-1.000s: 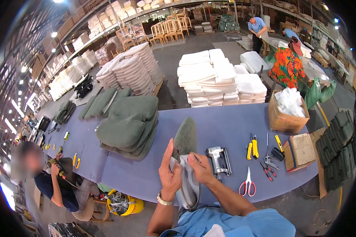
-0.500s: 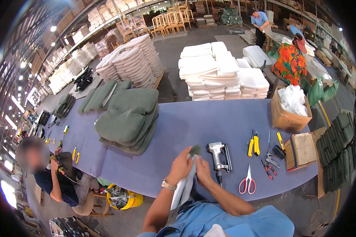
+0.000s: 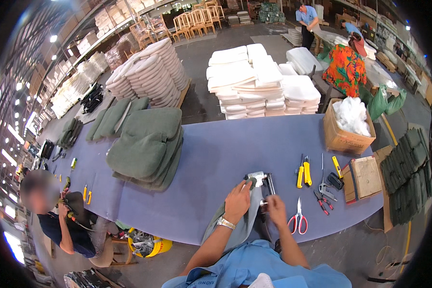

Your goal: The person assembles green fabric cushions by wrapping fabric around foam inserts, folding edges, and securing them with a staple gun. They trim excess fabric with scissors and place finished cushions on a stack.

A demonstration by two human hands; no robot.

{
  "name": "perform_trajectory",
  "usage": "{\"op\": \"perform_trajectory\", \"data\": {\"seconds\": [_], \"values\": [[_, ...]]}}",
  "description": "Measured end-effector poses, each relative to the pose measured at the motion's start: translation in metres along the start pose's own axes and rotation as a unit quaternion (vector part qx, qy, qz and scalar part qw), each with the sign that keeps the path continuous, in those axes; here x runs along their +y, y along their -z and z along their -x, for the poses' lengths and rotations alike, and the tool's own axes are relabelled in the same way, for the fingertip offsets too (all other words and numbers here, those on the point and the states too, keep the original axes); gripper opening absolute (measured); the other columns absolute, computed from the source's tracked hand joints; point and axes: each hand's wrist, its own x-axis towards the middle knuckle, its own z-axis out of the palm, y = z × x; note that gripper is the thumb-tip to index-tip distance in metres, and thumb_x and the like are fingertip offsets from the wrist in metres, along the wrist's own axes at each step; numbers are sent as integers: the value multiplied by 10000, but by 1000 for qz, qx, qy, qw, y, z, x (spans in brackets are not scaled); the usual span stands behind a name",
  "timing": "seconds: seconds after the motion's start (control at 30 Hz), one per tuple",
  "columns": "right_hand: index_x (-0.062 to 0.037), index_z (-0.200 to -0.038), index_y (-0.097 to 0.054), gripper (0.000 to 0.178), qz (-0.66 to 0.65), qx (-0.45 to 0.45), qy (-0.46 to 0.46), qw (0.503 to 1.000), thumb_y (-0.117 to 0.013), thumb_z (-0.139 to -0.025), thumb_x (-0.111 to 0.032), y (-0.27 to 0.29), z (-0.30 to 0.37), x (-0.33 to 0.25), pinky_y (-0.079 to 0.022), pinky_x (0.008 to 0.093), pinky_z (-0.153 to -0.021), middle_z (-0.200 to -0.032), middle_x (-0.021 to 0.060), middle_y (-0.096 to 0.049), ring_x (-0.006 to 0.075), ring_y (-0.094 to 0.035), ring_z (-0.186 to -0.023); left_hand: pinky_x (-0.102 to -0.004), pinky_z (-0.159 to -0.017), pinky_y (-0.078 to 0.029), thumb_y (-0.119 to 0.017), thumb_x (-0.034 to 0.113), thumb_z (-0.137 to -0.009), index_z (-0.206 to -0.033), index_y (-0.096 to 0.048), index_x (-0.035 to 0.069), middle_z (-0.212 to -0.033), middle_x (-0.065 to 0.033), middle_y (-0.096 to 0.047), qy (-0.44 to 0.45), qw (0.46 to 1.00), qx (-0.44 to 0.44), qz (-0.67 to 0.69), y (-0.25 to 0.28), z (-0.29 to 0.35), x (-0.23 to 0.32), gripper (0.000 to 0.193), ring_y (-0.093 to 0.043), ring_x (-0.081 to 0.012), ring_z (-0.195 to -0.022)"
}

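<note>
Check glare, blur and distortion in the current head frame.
Head view: right grip smeared, probably by motion, while the scissors look sharper; head view: white pads nearly washed out, lamps glaring at left; head view: table edges look bowed, consistent with the fisheye, corners black.

The person's left hand point(image 3: 238, 204) grips a grey-green fabric piece point(image 3: 250, 221), while the right hand point(image 3: 276, 211), blurred, is beside the staple gun point(image 3: 270, 184) on the counter point(image 3: 211, 149). Scissors point(image 3: 299, 222) lie to the right; stacked dark green cushions point(image 3: 144, 144) sit leftward, and a carton point(image 3: 343, 140) of white stuffing point(image 3: 351, 116) stands near the far right corner.
</note>
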Motion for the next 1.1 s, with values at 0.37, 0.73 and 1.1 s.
{"op": "perform_trajectory", "data": {"seconds": [0.37,0.73,1.1], "values": [[-54,-879,-557,189,-148,430,-340,823,-508,-983,-205,151,260,253,-478,320,-471,-711,61,-569,182,-589,-596,-411,-910,-570,-605,149,-975,-1171,-743,131,-1281,-97,-701,38,999,-7,28,9,-9,-4,240,-689,-324,-1103],[-17,-1103,-651,445,150,-182,-424,874,-525,-1014,-434,13,240,328,-563,443,-787,-1066,198,-665,335,-676,-970,-398,-902,-570,-604,94,-964,-1183,-743,134,-1303,-83,-692,19,1000,-24,0,21,-10,-10,262,-686,-300,-1116],[-1,-1302,-609,652,222,-196,-441,847,-492,-1004,-569,15,227,330,-511,439,-967,-1315,240,-606,366,-622,-1176,-411,-915,-559,-610,25,-918,-1167,-738,124,-1274,-106,-702,32,999,-37,13,18,-18,-10,297,-690,-323,-1093]]}}
